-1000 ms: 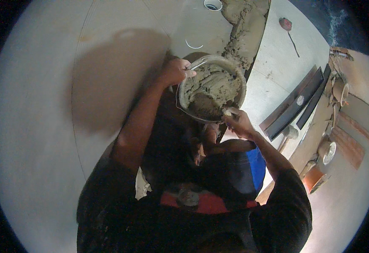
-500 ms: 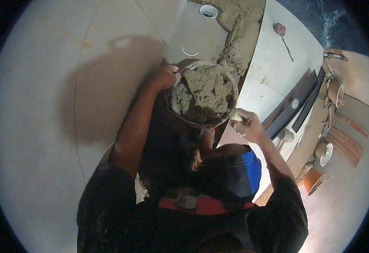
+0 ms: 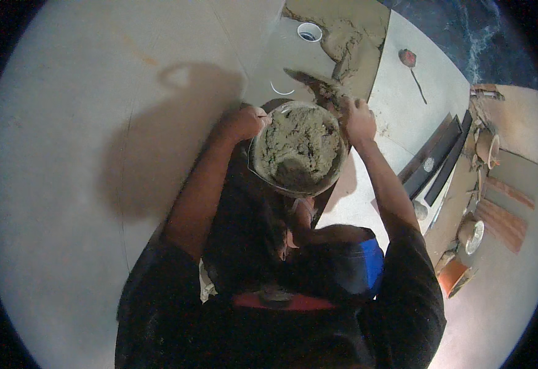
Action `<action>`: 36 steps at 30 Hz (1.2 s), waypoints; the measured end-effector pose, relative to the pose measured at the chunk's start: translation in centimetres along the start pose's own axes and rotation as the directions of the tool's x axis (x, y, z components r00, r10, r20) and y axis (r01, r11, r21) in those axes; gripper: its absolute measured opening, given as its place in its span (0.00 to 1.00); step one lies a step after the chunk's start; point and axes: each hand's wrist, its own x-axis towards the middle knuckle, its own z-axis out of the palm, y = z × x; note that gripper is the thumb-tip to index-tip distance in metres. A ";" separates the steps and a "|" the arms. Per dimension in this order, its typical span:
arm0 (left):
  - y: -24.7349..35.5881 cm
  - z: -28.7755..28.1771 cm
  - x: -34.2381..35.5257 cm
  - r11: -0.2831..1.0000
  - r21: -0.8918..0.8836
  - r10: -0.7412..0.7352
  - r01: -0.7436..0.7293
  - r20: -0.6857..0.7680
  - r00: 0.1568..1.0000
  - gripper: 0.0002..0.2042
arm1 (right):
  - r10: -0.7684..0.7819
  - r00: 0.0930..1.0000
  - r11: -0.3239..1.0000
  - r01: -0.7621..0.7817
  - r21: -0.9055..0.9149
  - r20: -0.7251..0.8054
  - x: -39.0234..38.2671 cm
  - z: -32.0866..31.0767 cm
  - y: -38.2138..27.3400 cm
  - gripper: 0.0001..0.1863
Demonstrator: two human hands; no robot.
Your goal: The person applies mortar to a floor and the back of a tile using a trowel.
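My left hand (image 3: 248,123) grips the left side of the rim of a round bucket (image 3: 297,147) full of wet grey mortar. To the bucket's upper right, my right hand (image 3: 359,120) is closed on a mortar-covered trowel (image 3: 312,82), its blade held beyond the bucket over a screed strip. That strip has a band of lumpy mortar (image 3: 349,34), a white round pipe opening (image 3: 309,32) and a thin curved white piece (image 3: 281,89). My bare foot (image 3: 303,215) shows just below the bucket.
At the left is a pale tiled wall (image 3: 53,154). At the right lie a pale slab (image 3: 392,89) with a red-headed tool (image 3: 408,59), long dark grates (image 3: 429,160), wood-look strips (image 3: 503,224), buckets (image 3: 469,237) and an orange pail (image 3: 455,273). Dark marbled surface (image 3: 484,37) shows top right.
My right hand has risen from the bucket's lower right to beyond its upper right, bringing the trowel out over the strip. The bucket and left hand sit somewhat lower in the picture.
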 end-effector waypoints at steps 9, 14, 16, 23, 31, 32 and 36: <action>0.8 -0.6 -1.0 0.946 -0.305 -0.087 0.113 0.099 0.991 0.17 | -0.150 0.973 0.954 0.096 0.285 0.174 -5.5 -12.5 1.4 0.20; 0.1 -0.5 -0.9 0.874 -0.470 -0.052 0.123 0.162 0.985 0.14 | -0.175 0.909 0.982 0.187 0.003 0.378 -6.8 -14.8 0.0 0.22; 1.4 -1.3 -1.4 0.886 -0.446 -0.053 0.130 0.181 0.982 0.14 | -0.181 0.898 0.976 0.216 -0.043 0.402 -7.2 -13.9 -0.7 0.22; 0.9 0.0 -0.4 0.939 -0.323 0.120 -0.120 -0.020 0.993 0.15 | -0.346 0.858 0.936 0.342 0.080 0.380 -11.9 -9.6 -0.6 0.21; -0.2 1.1 -0.1 0.916 -0.369 0.167 -0.160 -0.012 0.986 0.15 | -0.079 0.885 0.995 0.099 -0.018 0.459 -10.6 -13.7 0.9 0.19; 0.4 0.9 -0.3 0.903 -0.395 0.186 -0.170 0.002 0.983 0.14 | -0.142 0.863 0.989 0.105 0.102 0.485 -10.5 -11.4 1.6 0.19; 2.2 1.0 -0.3 0.936 -0.310 0.189 -0.169 0.037 0.981 0.13 | -0.192 0.786 0.724 -0.291 0.626 0.588 -12.3 -4.1 0.7 0.17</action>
